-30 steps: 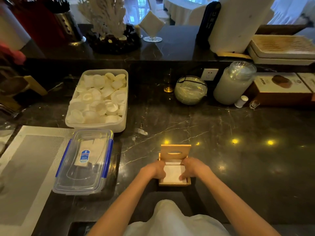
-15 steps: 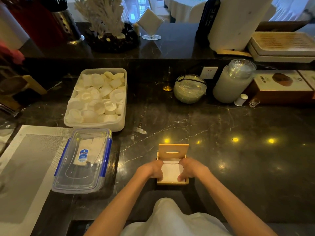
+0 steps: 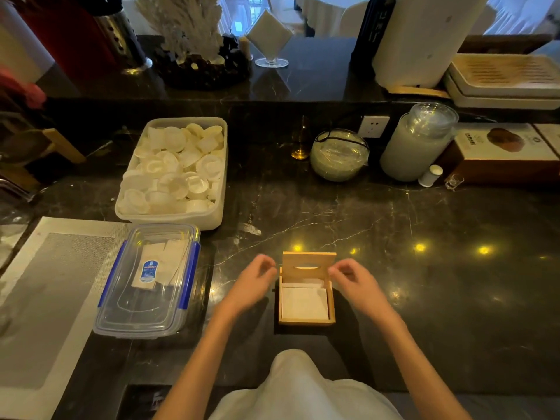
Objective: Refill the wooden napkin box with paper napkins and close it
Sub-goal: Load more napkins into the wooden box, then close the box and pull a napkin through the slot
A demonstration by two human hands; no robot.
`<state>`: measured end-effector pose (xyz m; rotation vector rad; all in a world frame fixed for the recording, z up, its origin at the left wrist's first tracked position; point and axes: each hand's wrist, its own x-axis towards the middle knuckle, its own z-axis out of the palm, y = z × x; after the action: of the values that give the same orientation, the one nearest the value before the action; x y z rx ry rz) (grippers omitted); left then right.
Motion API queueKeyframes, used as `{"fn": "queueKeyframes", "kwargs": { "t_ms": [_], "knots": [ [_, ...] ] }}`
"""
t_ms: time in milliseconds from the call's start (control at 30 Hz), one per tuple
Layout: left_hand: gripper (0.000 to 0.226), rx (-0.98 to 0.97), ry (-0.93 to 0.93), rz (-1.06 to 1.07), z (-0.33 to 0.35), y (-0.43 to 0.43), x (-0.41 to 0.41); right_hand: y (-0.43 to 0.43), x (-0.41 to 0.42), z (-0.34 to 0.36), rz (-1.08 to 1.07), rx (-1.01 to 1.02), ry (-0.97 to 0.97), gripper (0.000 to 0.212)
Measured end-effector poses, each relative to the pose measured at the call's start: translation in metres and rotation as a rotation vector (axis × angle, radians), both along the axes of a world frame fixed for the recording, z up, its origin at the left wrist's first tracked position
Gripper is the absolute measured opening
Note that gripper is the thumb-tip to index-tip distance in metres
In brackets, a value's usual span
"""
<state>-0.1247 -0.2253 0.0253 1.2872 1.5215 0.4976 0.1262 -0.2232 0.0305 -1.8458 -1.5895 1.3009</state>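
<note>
The small wooden napkin box [image 3: 306, 321] stands on the dark marble counter just in front of me. Its hinged lid [image 3: 309, 262], with an oval slot, stands upright at the far side. A stack of white paper napkins [image 3: 304, 302] fills the inside. My left hand [image 3: 253, 281] hovers just left of the lid, fingers loosely curled, holding nothing. My right hand [image 3: 353, 280] hovers just right of the lid in the same way. Neither hand touches the box.
A clear lidded container with blue clips [image 3: 148, 280] sits to the left on a grey mat [image 3: 45, 298]. Behind it is a white tub of small white cups [image 3: 174, 171]. A glass bowl [image 3: 339, 154], a tall jar [image 3: 418, 144] and a brown carton [image 3: 503, 153] line the back.
Both hands have lifted out of the box, where they pressed on the napkins, and moved forward and apart to either side of the raised lid. The napkin stack now shows fully.
</note>
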Motion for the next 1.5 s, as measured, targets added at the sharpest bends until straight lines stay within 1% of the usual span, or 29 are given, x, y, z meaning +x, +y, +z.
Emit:
{"fn": "queueKeyframes", "kwargs": {
  "t_ms": [33, 67, 100, 133, 200, 267, 400, 500, 567, 633, 700, 767, 867, 967, 1067, 1167, 1367, 1500],
  "knots": [
    [0.033, -0.003, -0.096, 0.082, 0.004, -0.001, 0.000, 0.000, 0.001, 0.001, -0.066, -0.033, 0.139, 0.032],
    [0.039, -0.028, -0.183, 0.119, 0.004, -0.001, 0.002, 0.000, 0.001, 0.004, -0.108, -0.063, 0.259, 0.036],
    [0.042, -0.061, -0.252, 0.116, 0.007, -0.001, 0.005, -0.001, 0.000, 0.005, -0.135, -0.073, 0.349, 0.039],
    [0.042, -0.093, -0.299, 0.096, 0.009, 0.000, 0.009, -0.001, -0.001, 0.007, -0.147, -0.061, 0.399, 0.041],
    [0.039, -0.130, -0.364, 0.065, 0.015, -0.001, 0.017, -0.003, -0.003, 0.006, -0.138, -0.017, 0.430, 0.042],
    [0.036, -0.130, -0.391, 0.075, 0.018, -0.005, 0.022, -0.007, -0.004, 0.004, -0.112, 0.006, 0.432, 0.039],
    [0.045, -0.123, -0.390, 0.147, 0.010, -0.019, 0.020, -0.023, 0.004, -0.003, -0.075, 0.020, 0.375, 0.045],
    [0.047, -0.090, -0.371, 0.122, 0.001, -0.037, 0.017, -0.042, 0.014, -0.011, -0.052, 0.035, 0.367, 0.048],
    [0.041, -0.084, -0.310, 0.082, -0.008, -0.049, 0.019, -0.057, 0.018, -0.022, -0.003, 0.033, 0.294, 0.050],
    [0.034, -0.088, -0.249, 0.061, -0.021, -0.060, 0.020, -0.070, 0.022, -0.036, 0.085, 0.025, 0.144, 0.049],
    [0.030, -0.078, -0.200, 0.040, -0.032, -0.067, 0.022, -0.078, 0.022, -0.046, 0.158, 0.038, 0.007, 0.038],
    [0.029, -0.058, -0.194, 0.037, -0.037, -0.069, 0.024, -0.078, 0.018, -0.045, 0.159, 0.092, -0.033, 0.027],
    [0.036, -0.043, -0.187, 0.044, -0.039, -0.068, 0.027, -0.064, 0.006, -0.036, 0.130, 0.248, -0.113, 0.021],
    [0.041, -0.035, -0.160, 0.037, -0.038, -0.067, 0.031, -0.045, -0.014, -0.033, 0.244, 0.373, -0.306, 0.023],
    [0.042, -0.031, -0.156, 0.035, -0.040, -0.067, 0.031, -0.033, -0.035, -0.037, 0.390, 0.388, -0.516, 0.029],
    [0.044, -0.025, -0.153, 0.024, -0.042, -0.068, 0.030, -0.028, -0.050, -0.045, 0.484, 0.427, -0.681, 0.029],
    [0.044, -0.024, -0.166, 0.029, -0.042, -0.071, 0.030, -0.022, -0.060, -0.052, 0.525, 0.450, -0.800, 0.028],
    [0.044, -0.022, -0.167, 0.021, -0.043, -0.072, 0.031, -0.027, -0.057, -0.050, 0.526, 0.470, -0.805, 0.025]
  ]
}}
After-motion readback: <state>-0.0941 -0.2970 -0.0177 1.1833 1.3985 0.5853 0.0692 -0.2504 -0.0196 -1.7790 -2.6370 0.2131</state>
